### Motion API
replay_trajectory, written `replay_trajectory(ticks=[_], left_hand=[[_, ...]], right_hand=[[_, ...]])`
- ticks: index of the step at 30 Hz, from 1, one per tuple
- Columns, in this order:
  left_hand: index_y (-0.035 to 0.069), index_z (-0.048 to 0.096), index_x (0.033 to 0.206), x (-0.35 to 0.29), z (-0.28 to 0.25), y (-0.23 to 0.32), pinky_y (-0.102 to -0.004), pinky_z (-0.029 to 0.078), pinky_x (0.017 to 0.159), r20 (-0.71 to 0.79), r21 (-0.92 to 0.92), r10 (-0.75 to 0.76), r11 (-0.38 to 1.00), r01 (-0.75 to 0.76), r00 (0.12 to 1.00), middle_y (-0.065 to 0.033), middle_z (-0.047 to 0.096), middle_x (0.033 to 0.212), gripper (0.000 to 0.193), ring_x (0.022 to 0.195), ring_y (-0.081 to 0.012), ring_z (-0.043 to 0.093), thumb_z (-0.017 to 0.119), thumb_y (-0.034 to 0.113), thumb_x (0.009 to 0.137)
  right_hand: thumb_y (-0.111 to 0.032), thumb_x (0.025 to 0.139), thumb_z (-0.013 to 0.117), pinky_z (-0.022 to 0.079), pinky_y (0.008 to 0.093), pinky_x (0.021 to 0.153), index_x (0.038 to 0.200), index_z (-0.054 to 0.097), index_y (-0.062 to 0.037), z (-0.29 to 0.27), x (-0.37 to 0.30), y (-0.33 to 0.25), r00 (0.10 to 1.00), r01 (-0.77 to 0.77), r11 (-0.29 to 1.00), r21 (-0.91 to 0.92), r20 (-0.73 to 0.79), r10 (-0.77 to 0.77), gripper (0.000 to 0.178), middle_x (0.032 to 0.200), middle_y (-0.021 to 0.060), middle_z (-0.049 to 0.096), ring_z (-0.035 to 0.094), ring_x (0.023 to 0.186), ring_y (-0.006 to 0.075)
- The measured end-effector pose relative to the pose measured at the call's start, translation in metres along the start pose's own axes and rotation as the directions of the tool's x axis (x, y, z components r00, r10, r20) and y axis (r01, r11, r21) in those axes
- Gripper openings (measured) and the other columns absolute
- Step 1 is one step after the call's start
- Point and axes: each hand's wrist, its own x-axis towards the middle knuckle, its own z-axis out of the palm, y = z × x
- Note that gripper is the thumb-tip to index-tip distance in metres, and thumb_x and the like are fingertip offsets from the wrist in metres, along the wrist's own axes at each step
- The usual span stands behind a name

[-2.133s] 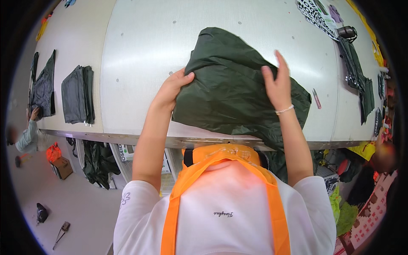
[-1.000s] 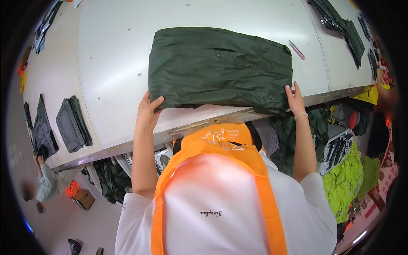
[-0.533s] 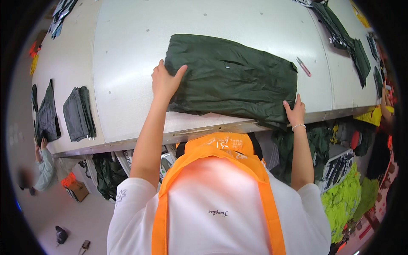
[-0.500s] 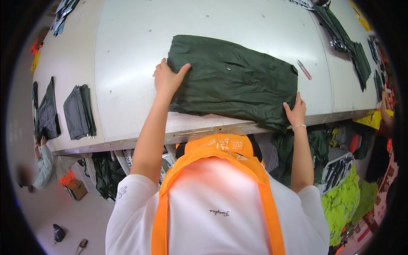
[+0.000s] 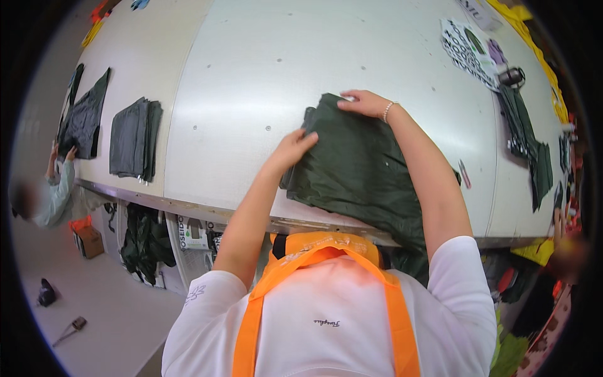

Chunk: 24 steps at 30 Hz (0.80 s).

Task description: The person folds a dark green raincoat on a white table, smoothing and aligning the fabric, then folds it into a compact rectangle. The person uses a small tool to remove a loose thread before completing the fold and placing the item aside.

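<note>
A dark green garment (image 5: 358,163), smooth and slightly shiny, lies folded on the pale table in front of me; its exact kind does not show. My left hand (image 5: 296,149) grips its left edge, the thumb on top and the fingers partly hidden by the cloth. At the far edge, my right hand (image 5: 369,104) pinches the fabric near the upper left corner. The right forearm crosses over the garment and covers part of it. Its near right end hangs over the table's front edge.
A stack of dark folded garments (image 5: 132,138) lies to the left; beyond it a co-worker (image 5: 56,188) handles another dark piece (image 5: 85,119). On the right are a small red-handled cutter (image 5: 465,174), a dark garment strip (image 5: 527,144) and printed white bags (image 5: 468,53).
My right hand has moved from the garment's near right corner to its far edge. My left hand is lower and further right. The garment has shifted right, with more hanging over the front edge.
</note>
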Motion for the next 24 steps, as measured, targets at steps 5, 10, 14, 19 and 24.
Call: replay_trajectory(ticks=[5, 10, 14, 19, 24], left_hand=[[-0.006, 0.054, 0.115, -0.097, 0.0, -0.005, -0.0335, 0.05, 0.079, -0.287, 0.349, -0.082, 0.919, 0.184, 0.954, -0.0202, 0.063, 0.101, 0.071, 0.093, -0.0253, 0.063, 0.079, 0.042, 0.069], [-0.006, 0.051, 0.116, -0.126, 0.015, -0.041, -0.0298, 0.051, 0.072, -0.238, 0.066, -0.129, 0.987, 0.148, 0.963, -0.0118, 0.064, 0.093, 0.053, 0.081, -0.0184, 0.061, 0.074, 0.021, 0.078], [-0.005, 0.049, 0.116, -0.132, 0.007, -0.014, -0.024, 0.05, 0.06, -0.08, -0.432, -0.458, 0.817, 0.383, 0.885, -0.0064, 0.061, 0.092, 0.035, 0.081, -0.0121, 0.06, 0.062, 0.011, 0.088], [0.004, 0.05, 0.118, -0.113, 0.001, -0.002, -0.0457, 0.047, 0.077, -0.361, 0.666, -0.157, 0.646, 0.372, 0.919, -0.0181, 0.056, 0.115, 0.05, 0.092, -0.0393, 0.059, 0.068, 0.029, 0.079], [0.012, 0.045, 0.131, -0.082, 0.053, 0.015, -0.0545, 0.02, 0.107, 0.077, 0.859, 0.467, 0.417, -0.296, 0.881, -0.0179, 0.036, 0.142, 0.061, 0.132, -0.0368, 0.03, 0.065, 0.039, 0.08]], right_hand=[[-0.04, 0.08, 0.07, 0.044, 0.0308, 0.091, 0.115, 0.06, -0.0011, -0.016, 0.029, 0.007, 0.895, -0.243, 0.97, 0.023, 0.391, 0.215, 0.054, 0.112, 0.0104, 0.063, 0.057, 0.102, 0.0159], [-0.042, 0.077, 0.073, 0.045, 0.0315, 0.088, 0.109, 0.062, 0.0032, -0.013, 0.032, 0.004, 0.815, -0.35, 0.937, 0.018, 0.499, 0.295, 0.056, 0.106, 0.011, 0.065, 0.06, 0.097, 0.018], [-0.058, 0.068, 0.071, 0.048, 0.0347, 0.077, 0.097, 0.067, 0.0041, -0.016, 0.024, -0.011, 0.9, -0.191, 0.923, -0.335, 0.316, 0.301, 0.068, 0.093, 0.0144, 0.068, 0.063, 0.084, 0.0232], [-0.063, 0.072, 0.063, 0.045, 0.0384, 0.09, 0.117, 0.058, -0.0014, 0.026, 0.018, 0.009, 0.99, -0.133, 0.847, -0.514, -0.105, 0.092, 0.077, 0.114, 0.0194, 0.06, 0.057, 0.106, 0.0307], [-0.043, 0.093, 0.044, 0.022, 0.0494, 0.11, 0.139, 0.04, -0.0196, 0.086, -0.001, -0.006, 0.866, 0.241, 0.601, -0.762, -0.111, -0.488, 0.052, 0.147, 0.0055, 0.032, 0.026, 0.138, 0.0247]])
